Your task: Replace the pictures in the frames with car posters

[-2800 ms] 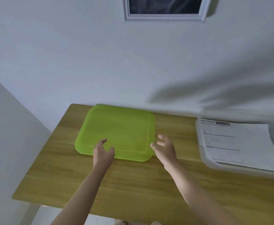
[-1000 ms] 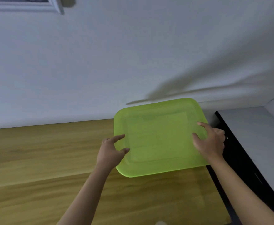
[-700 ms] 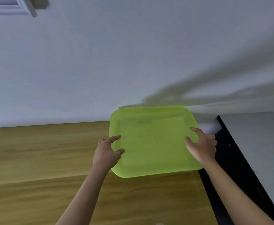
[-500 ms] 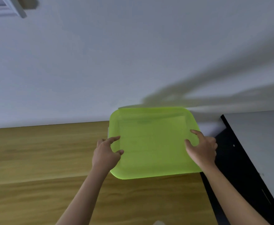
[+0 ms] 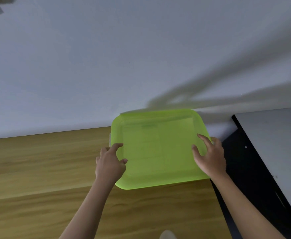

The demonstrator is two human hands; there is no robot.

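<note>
- Translucent lime-green plastic lid (image 5: 158, 149) lies at the wooden tabletop's (image 5: 38, 169) far right corner, back edge near the white wall (image 5: 141, 57); bare wood lies to its left.
- Black cabinet (image 5: 248, 169) just right.
- My left hand (image 5: 109, 163) grips the lid's left rim, thumb on top.
- My right hand (image 5: 210, 158) grips the right rim, fingers spread.

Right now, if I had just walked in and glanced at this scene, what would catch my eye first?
The bright green lid at the far right end of the wooden table, close to the white wall, stands out at once. Both hands are on it: the left hand at its left edge, the right hand at its right edge. Right of the table stands a black cabinet with a grey top.
</note>
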